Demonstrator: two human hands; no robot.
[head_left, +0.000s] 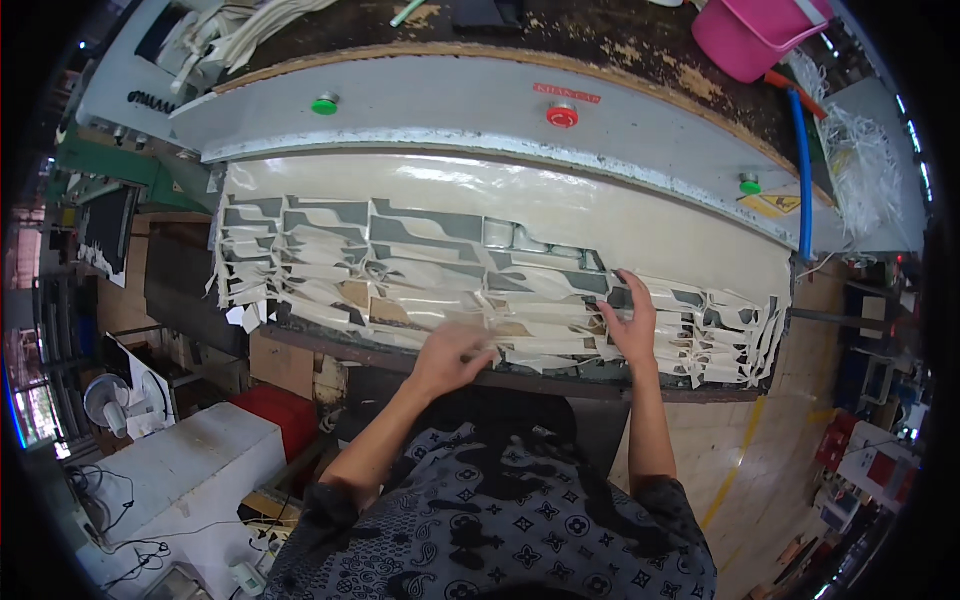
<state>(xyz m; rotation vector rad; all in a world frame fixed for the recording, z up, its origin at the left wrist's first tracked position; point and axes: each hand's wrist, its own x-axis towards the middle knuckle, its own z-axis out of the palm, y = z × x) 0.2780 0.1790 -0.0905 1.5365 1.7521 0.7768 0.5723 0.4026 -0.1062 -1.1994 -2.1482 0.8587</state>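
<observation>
A cream sheet point(425, 180) lies along the grey machine bed, its near part cut into rows of curved openings with thin strips between them. Dark grey shows through most openings, and brown through a few. My left hand point(452, 358) is over the near edge of the cut strips, smeared by motion; what its fingers hold, if anything, cannot be made out. Farther right, my right hand point(632, 325) rests at the cut sheet with thumb and fingers apart. Between them a dark piece or opening shows, too small to tell which.
Behind the sheet runs a grey metal beam point(430, 110) with a red stop button point(562, 115) and green buttons point(325, 104) point(749, 184). A pink bucket point(745, 40) stands at the far right near a blue tube point(803, 170). At left are a white cabinet point(200, 470) and a fan point(105, 402).
</observation>
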